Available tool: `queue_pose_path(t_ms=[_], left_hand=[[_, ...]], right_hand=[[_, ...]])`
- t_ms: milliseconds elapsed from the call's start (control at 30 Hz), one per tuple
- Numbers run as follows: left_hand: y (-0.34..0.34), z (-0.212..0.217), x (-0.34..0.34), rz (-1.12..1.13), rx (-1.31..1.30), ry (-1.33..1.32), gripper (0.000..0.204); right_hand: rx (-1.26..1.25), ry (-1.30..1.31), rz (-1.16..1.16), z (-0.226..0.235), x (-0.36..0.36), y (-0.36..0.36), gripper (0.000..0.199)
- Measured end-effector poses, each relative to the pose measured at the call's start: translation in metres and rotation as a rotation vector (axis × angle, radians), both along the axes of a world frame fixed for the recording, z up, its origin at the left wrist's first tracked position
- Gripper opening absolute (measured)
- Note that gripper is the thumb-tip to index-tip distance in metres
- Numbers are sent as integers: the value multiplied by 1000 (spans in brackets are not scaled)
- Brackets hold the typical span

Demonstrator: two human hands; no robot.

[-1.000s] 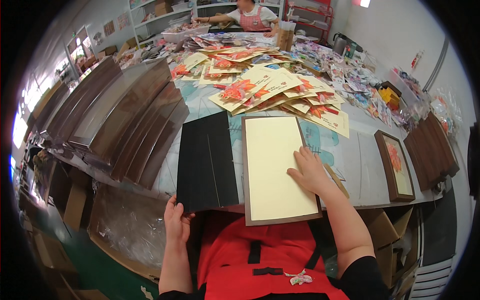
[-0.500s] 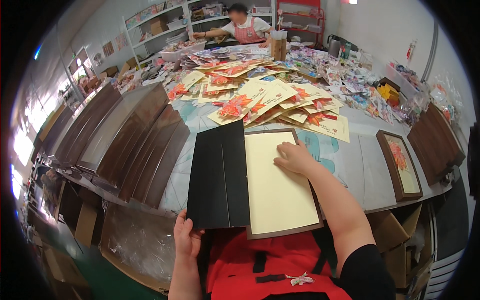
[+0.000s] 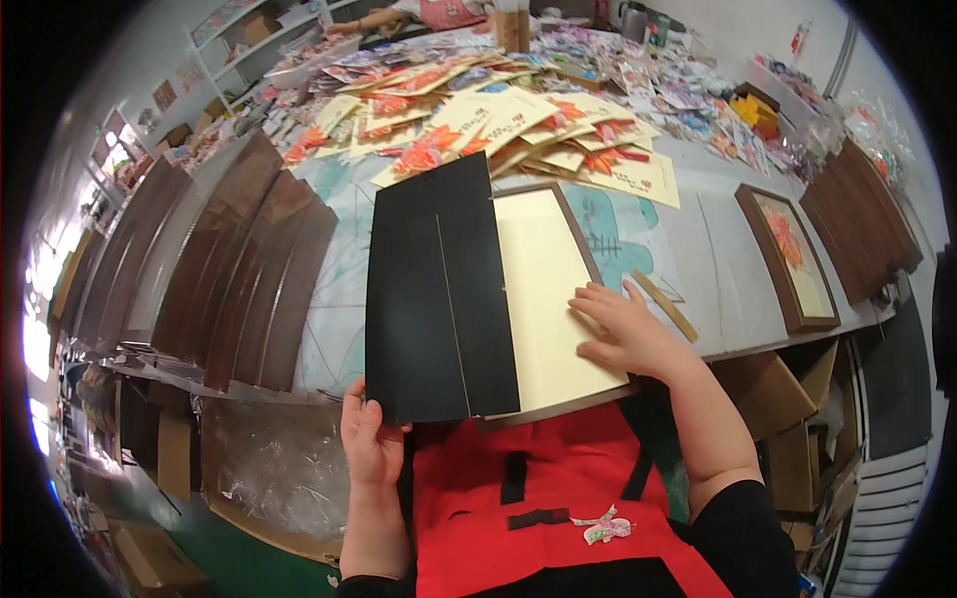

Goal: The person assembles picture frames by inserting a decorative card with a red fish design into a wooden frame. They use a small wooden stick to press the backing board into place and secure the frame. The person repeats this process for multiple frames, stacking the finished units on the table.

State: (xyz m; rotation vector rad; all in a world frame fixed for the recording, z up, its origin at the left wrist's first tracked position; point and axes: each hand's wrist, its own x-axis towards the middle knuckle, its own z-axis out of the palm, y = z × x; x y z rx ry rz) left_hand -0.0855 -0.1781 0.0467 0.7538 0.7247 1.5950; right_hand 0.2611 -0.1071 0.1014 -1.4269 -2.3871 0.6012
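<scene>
My left hand (image 3: 375, 439) grips the lower left corner of a black backing board (image 3: 429, 299), thumb on top. The board has a slit line down it and lies over the left part of a brown picture frame (image 3: 576, 224). Inside the frame is a plain cream sheet (image 3: 546, 289), its left side hidden under the board. My right hand (image 3: 628, 334) lies on the sheet's right side, fingers stretched and holding nothing. Just beyond that hand, a thin wooden strip (image 3: 666, 306) lies on the table.
Brown frames (image 3: 214, 269) stand in a row at left, more (image 3: 859, 219) at right. One upright frame (image 3: 788, 257) holds an orange fish picture. Cream cards (image 3: 518, 120) are heaped ahead. A box of clear plastic (image 3: 279, 468) sits below left. A person's arm (image 3: 364, 22) shows at the back.
The black board has shifted right over more of the cream sheet. My right hand has slid down toward the near right side, uncovering the wooden strip. The view has tilted downward.
</scene>
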Motion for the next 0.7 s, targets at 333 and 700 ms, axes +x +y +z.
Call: queue_pose_path(t_ms=[333, 700], left_hand=[[5, -2, 19, -104, -25, -16, 42], [-8, 2, 53, -436, -18, 336, 49]], right_hand=[[111, 53, -65, -30, 4, -34, 38], [-323, 1285, -443, -10, -21, -27, 52]])
